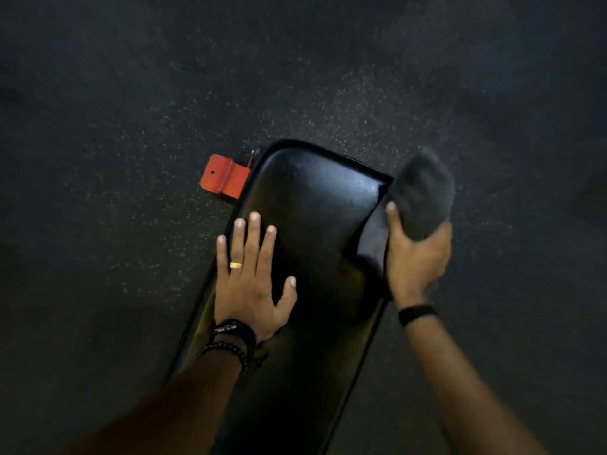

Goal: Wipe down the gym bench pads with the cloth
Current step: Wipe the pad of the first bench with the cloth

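Observation:
A glossy black bench pad (312, 205) runs from the bottom centre up to the middle of the view, its rounded far end pointing away from me. My left hand (251, 277) lies flat on the pad's left side, fingers spread and straight. My right hand (415, 257) grips a dark grey cloth (422, 192) at the pad's right edge, near the far corner; the thumb lies along the pad's side wall. The cloth is bunched and looks blurred.
A red metal bracket (225, 177) of the bench frame sticks out on the floor at the pad's far left corner. Dark speckled rubber flooring (131, 126) surrounds the bench on all sides.

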A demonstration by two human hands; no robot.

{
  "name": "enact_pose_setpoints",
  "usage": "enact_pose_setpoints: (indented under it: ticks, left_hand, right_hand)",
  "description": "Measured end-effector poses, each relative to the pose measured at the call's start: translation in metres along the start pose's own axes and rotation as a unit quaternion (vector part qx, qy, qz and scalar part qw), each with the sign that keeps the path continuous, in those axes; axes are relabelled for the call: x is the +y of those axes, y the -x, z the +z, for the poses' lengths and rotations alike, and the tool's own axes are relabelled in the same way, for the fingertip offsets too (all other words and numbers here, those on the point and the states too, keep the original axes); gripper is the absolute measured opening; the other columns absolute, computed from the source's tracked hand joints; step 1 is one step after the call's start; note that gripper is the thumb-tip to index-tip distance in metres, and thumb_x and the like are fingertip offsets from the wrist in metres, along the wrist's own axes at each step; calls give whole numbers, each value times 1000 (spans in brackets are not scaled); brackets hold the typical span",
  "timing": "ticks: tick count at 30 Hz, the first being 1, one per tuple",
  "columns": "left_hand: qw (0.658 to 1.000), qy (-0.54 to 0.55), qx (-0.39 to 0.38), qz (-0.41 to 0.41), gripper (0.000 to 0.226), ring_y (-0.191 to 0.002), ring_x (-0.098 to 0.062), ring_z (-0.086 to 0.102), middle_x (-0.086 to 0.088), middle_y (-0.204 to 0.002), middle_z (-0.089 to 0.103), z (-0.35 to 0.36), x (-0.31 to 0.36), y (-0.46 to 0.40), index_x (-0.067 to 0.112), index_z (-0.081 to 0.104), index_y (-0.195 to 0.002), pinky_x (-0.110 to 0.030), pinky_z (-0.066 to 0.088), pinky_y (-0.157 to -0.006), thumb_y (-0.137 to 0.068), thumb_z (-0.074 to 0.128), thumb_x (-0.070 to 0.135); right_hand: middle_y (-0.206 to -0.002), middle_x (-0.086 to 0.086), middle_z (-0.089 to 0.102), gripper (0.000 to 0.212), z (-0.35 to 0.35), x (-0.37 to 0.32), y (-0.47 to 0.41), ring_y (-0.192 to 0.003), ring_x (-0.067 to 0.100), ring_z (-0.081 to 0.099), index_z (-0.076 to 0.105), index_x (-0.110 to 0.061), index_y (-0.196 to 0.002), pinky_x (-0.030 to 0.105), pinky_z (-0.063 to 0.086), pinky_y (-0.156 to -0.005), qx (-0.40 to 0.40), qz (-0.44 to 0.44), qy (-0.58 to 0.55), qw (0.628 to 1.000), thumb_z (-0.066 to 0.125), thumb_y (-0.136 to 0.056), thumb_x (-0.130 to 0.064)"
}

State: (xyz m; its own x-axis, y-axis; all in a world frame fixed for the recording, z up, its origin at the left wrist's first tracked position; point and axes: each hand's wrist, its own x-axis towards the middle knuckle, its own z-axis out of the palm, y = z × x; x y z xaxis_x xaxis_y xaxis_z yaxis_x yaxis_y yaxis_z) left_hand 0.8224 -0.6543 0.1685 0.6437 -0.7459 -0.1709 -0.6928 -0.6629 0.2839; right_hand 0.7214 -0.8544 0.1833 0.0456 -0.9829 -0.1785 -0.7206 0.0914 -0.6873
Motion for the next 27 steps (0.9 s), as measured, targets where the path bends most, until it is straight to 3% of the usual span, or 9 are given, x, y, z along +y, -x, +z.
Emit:
enact_pose_setpoints:
  ticks: [3,8,10,14,15,20,24,26,27]
  left_hand:
    - [1000,-4,4,6,81,-150,-34,10,-16,-162,16,0,-2,-1,6,31,-150,-57,10,-120,-82,49,46]
    - [1000,7,19,-6,80,-150,-33,13,-16,-161,20,1,-2,-1,6,36,-148,-54,15,-120,-80,52,46]
    - [1000,7,26,-10,78,-150,-33,15,-16,-160,22,1,-1,-2,6,38,-146,-53,16,-120,-80,52,46]
    - [998,-4,54,-17,63,-133,-37,34,-24,-135,51,3,-2,1,4,48,-131,-50,20,-116,-84,49,47]
    - [998,-5,60,-18,61,-129,-37,36,-23,-130,54,2,-1,0,4,50,-128,-49,21,-114,-85,50,47]
    - [997,-1,77,-21,63,-133,-32,36,-14,-146,44,2,-1,-1,11,52,-133,-47,29,-108,-81,54,46]
    - [993,-2,117,-13,49,-107,-31,48,-15,-114,57,4,0,10,11,63,-116,-43,40,-85,-82,58,46]
    - [993,3,121,-1,46,-104,-31,53,-14,-114,58,2,-1,18,11,64,-114,-41,39,-84,-82,58,45]
    - [994,-1,108,7,50,-113,-32,52,-14,-126,57,3,-4,25,12,62,-120,-42,39,-93,-83,56,44]
  right_hand:
    - [-107,2,70,66,22,-46,-62,-98,21,64,65,-24,-109,41,53,-85,-111,-125,140,976,62,-71,-77]
    - [-104,1,73,53,92,-132,-68,-98,21,67,68,-27,-108,39,53,-84,-366,-289,200,862,67,-77,-70]
    - [-105,0,72,57,125,-157,-42,-100,21,66,67,-28,-111,32,47,-80,-401,-408,253,780,64,-77,-73]
    - [-85,-6,54,61,153,-168,44,-82,17,55,64,-25,-106,29,34,-74,-478,-614,365,511,59,-76,-77]
    - [-84,-7,51,60,152,-168,45,-80,16,51,63,-24,-106,29,32,-73,-486,-629,365,484,59,-76,-77]
    - [-105,8,69,65,143,-181,-14,-97,30,63,66,-19,-103,35,40,-77,-407,-571,376,606,61,-75,-77]
    - [-95,6,71,65,147,-144,72,-83,26,63,66,-18,-97,34,48,-77,-421,-657,380,497,56,-76,-78]
    - [-96,6,71,69,131,-143,70,-87,27,65,69,-19,-100,41,49,-85,-399,-663,350,529,50,-74,-81]
    - [-98,8,71,70,121,-141,54,-90,30,65,69,-19,-98,44,49,-84,-359,-644,332,588,47,-74,-81]
